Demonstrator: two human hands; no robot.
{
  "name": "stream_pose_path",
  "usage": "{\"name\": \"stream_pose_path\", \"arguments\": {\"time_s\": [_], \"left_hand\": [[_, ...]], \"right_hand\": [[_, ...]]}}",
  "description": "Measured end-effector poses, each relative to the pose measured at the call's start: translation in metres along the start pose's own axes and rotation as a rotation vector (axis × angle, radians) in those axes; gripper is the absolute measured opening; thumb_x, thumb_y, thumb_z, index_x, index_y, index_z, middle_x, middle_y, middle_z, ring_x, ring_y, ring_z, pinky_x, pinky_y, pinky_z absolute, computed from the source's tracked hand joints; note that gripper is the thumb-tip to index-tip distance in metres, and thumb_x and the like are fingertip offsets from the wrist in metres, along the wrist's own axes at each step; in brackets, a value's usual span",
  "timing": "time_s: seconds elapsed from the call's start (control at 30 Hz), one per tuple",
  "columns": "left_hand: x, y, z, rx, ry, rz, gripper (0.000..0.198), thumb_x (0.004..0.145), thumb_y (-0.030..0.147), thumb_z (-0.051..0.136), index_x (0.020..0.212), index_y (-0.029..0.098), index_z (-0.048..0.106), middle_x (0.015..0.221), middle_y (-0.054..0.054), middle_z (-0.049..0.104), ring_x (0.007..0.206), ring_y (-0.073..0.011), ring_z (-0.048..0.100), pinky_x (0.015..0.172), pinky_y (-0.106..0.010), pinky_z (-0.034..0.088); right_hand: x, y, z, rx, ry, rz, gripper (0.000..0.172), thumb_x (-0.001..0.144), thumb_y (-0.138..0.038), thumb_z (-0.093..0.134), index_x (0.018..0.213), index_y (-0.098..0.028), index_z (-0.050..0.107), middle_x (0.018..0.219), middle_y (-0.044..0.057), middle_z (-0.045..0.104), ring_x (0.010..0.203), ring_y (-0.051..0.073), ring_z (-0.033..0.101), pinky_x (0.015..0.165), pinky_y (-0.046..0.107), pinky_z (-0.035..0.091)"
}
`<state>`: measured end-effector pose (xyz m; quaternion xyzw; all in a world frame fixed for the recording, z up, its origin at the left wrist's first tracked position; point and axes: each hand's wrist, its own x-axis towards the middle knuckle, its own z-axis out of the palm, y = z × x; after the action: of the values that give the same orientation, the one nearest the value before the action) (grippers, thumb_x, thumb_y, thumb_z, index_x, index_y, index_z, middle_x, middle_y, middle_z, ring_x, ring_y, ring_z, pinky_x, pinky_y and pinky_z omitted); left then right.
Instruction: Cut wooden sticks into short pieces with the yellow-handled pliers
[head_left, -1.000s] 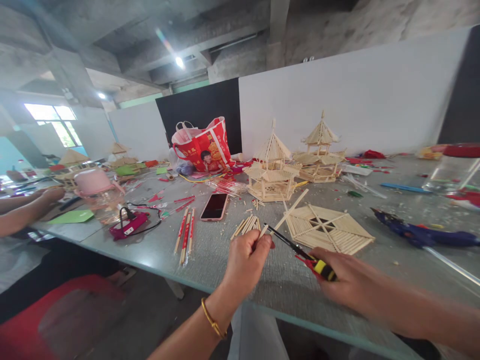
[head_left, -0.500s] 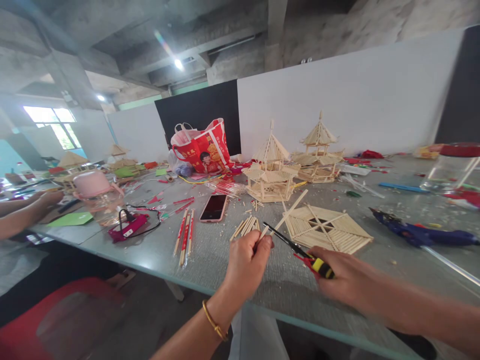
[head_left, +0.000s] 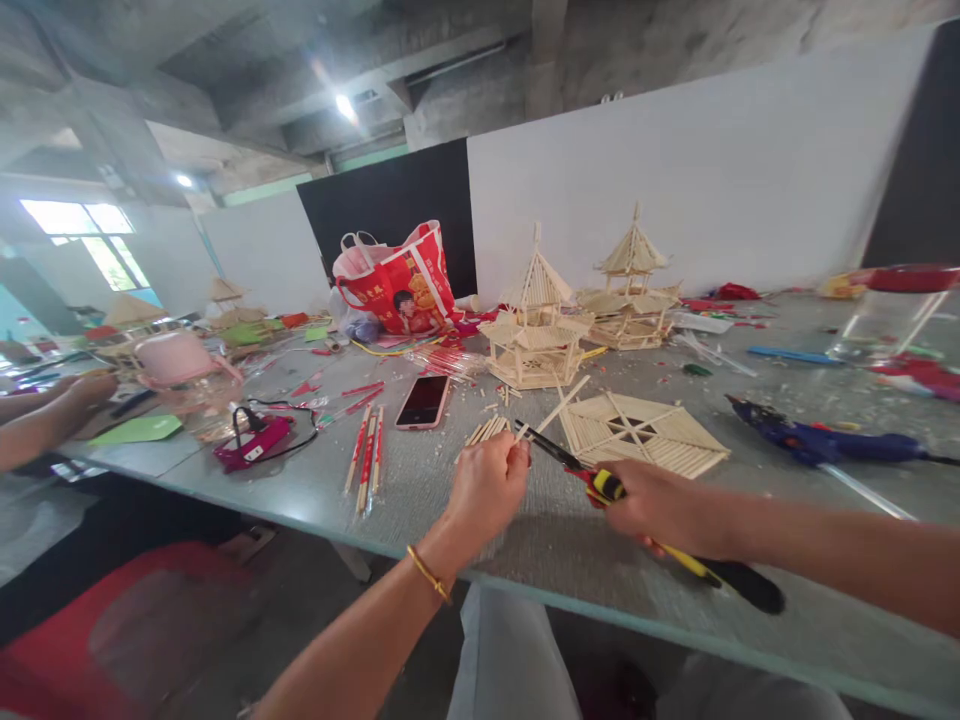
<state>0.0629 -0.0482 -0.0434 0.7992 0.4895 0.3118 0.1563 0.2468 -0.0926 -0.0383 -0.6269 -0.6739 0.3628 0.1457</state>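
Note:
My left hand (head_left: pixel 487 480) is closed on a thin wooden stick (head_left: pixel 564 403), which slants up and away to the right. In my right hand (head_left: pixel 652 500) is a pair of shears (head_left: pixel 551 447) with black blades and yellow-and-black handles. Their blades reach to the stick, right by my left fingertips; whether they bite into it I cannot tell. Just beyond my hands lies a flat six-sided panel of sticks (head_left: pixel 682 432) with an open pattern at its middle. A small pile of short cut sticks (head_left: pixel 487 430) lies behind my left hand, partly hidden by it.
Two stick pagodas (head_left: pixel 534 350) (head_left: pixel 634 310) stand at the back. A phone (head_left: pixel 423 402), wrapped chopsticks (head_left: pixel 365 460) and a magenta power strip (head_left: pixel 255 445) lie left. On the right are a blue glue gun (head_left: pixel 832 440) and a clear jar (head_left: pixel 877 320). Another person's hands (head_left: pixel 75 400) are far left.
My right hand has shifted left with the shears, closer to my left hand, and a lower yellow-and-black handle now shows. The stick stays in my left hand. The view has shifted slightly.

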Motion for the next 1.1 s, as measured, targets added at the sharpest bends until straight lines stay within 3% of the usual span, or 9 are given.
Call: {"name": "stream_pose_path", "arguments": {"time_s": [0.17,0.3,0.47,0.6,0.67,0.77,0.9,1.0,1.1], "left_hand": [[-0.003,-0.011,0.004,0.166,0.011,0.039,0.023,0.089,0.026,0.033,0.080,0.017,0.053,0.059,0.000,0.052,0.055,-0.0143,0.048,0.053,-0.026,0.022],[-0.010,-0.017,-0.002,0.255,0.053,0.070,0.025,0.090,0.027,0.031,0.080,0.018,0.052,0.057,0.000,0.050,0.052,-0.0147,0.045,0.053,-0.028,0.018],[-0.006,-0.018,-0.011,-0.095,0.006,-0.075,0.028,0.085,0.029,0.040,0.060,0.018,0.047,0.050,0.003,0.041,0.049,-0.0109,0.038,0.051,-0.025,0.021],[-0.001,-0.017,-0.012,-0.478,-0.091,-0.242,0.026,0.080,0.030,0.042,0.059,0.018,0.049,0.045,0.006,0.034,0.042,-0.0083,0.030,0.047,-0.023,0.023],[0.000,-0.017,-0.008,-0.548,-0.131,-0.299,0.025,0.079,0.031,0.043,0.059,0.018,0.049,0.044,0.006,0.033,0.040,-0.0079,0.027,0.045,-0.023,0.022],[0.001,-0.019,-0.001,-0.430,-0.132,-0.307,0.026,0.079,0.030,0.042,0.058,0.017,0.051,0.045,0.005,0.036,0.041,-0.0086,0.030,0.046,-0.023,0.021],[-0.001,-0.018,0.002,-0.186,-0.071,-0.148,0.027,0.081,0.029,0.040,0.061,0.016,0.054,0.052,0.001,0.046,0.052,-0.0115,0.042,0.052,-0.024,0.025],[-0.003,-0.023,-0.006,-0.177,-0.050,-0.126,0.029,0.081,0.031,0.039,0.062,0.017,0.054,0.051,0.002,0.045,0.051,-0.0115,0.042,0.052,-0.024,0.025],[-0.004,-0.038,-0.016,-0.229,0.035,-0.230,0.026,0.078,0.031,0.040,0.060,0.017,0.053,0.046,0.004,0.041,0.046,-0.0105,0.039,0.048,-0.022,0.025]], "right_hand": [[0.013,-0.009,0.001,0.191,-0.187,0.136,0.004,0.051,-0.017,0.044,0.051,-0.020,0.041,0.035,-0.004,0.040,0.030,0.010,0.038,0.033,0.022,0.030],[0.012,-0.014,0.004,0.204,-0.133,0.094,0.006,0.050,-0.017,0.045,0.055,-0.020,0.043,0.035,-0.004,0.042,0.031,0.010,0.039,0.033,0.021,0.031],[0.006,-0.020,0.005,0.140,-0.113,0.056,0.006,0.052,-0.017,0.045,0.054,-0.020,0.041,0.037,-0.004,0.043,0.033,0.009,0.040,0.033,0.020,0.030],[0.006,-0.019,0.006,0.179,-0.122,0.091,0.009,0.051,-0.016,0.045,0.058,-0.021,0.041,0.036,-0.006,0.041,0.032,0.009,0.038,0.033,0.020,0.031],[0.008,-0.018,0.008,0.192,-0.135,0.107,0.008,0.051,-0.016,0.045,0.056,-0.021,0.042,0.035,-0.006,0.041,0.031,0.009,0.037,0.033,0.021,0.031],[0.011,-0.016,0.013,0.186,-0.170,0.158,0.008,0.049,-0.016,0.044,0.044,-0.020,0.039,0.031,-0.003,0.038,0.028,0.009,0.035,0.031,0.021,0.028],[0.009,-0.019,0.010,0.189,-0.154,0.203,0.012,0.049,-0.017,0.044,0.039,-0.020,0.037,0.029,-0.002,0.038,0.026,0.010,0.035,0.031,0.022,0.028],[0.000,-0.017,0.003,0.154,-0.195,0.154,0.003,0.054,-0.019,0.045,0.051,-0.020,0.044,0.039,-0.001,0.048,0.036,0.013,0.046,0.039,0.024,0.037],[-0.011,-0.009,0.002,-0.194,0.031,-0.012,0.016,0.064,-0.027,0.048,0.074,-0.018,0.057,0.073,0.009,0.064,0.068,0.022,0.060,0.062,0.034,0.047]]}}
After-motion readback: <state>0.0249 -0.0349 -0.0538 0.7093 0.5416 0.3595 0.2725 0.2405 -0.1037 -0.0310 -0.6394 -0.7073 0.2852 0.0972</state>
